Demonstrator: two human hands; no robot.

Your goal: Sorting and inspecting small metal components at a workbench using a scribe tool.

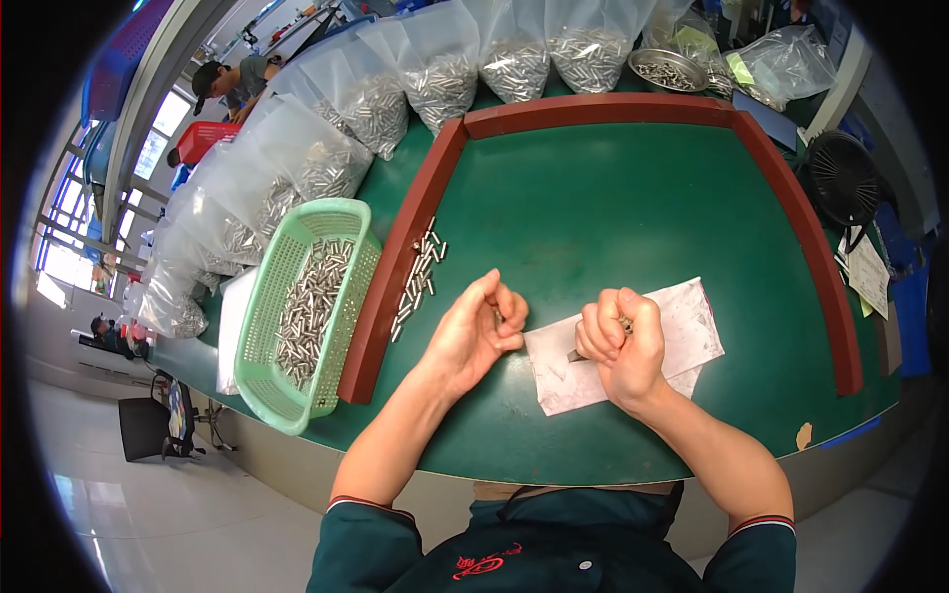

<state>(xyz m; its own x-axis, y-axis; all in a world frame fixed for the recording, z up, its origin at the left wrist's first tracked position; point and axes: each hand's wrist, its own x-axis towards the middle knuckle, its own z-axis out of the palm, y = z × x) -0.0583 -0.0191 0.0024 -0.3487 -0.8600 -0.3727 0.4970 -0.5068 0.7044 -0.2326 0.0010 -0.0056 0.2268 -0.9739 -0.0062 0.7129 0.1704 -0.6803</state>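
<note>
My right hand (629, 348) is closed in a fist above a stained pale cloth (554, 381). Metal ends show at the top of the fist and a grey metal piece pokes out at its left side; they look like short pins, mostly hidden by the fingers. Left of the cloth, my left hand (476, 331) hovers with fingers curled toward the thumb; what lies inside the curl, if anything, is too small to make out. A loose group of short silver metal pins (420, 272) lies on the green table (593, 217), along the left red-brown rail.
A red-brown rail frame (593, 109) borders the work area. Outside it at left stands a green basket (259, 326) of pins. Plastic bags (435, 79) of pins line the back, beside a metal bowl (668, 71). At right is a black fan (841, 178). Another person (232, 84) works far left.
</note>
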